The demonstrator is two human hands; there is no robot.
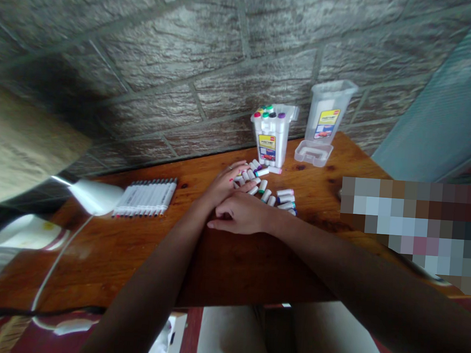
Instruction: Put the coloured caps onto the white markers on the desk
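My left hand [224,185] reaches over a loose pile of white markers [272,192] on the wooden table [141,250]; its fingers are curled on one marker at the pile's left edge. My right hand [243,213] lies flat, fingers together, resting over my left wrist, with nothing in it. Behind the pile stands a clear plastic marker box [271,136] with several coloured-cap markers upright inside. To its right stands a second clear box [327,118], empty, with its lid [313,152] lying open in front.
A neat row of white markers [147,197] lies at the table's left. A white lamp head [95,196] with a cable [58,263] sits beside it. A stone-pattern wall [188,49] backs the table. A blurred patch covers the right side.
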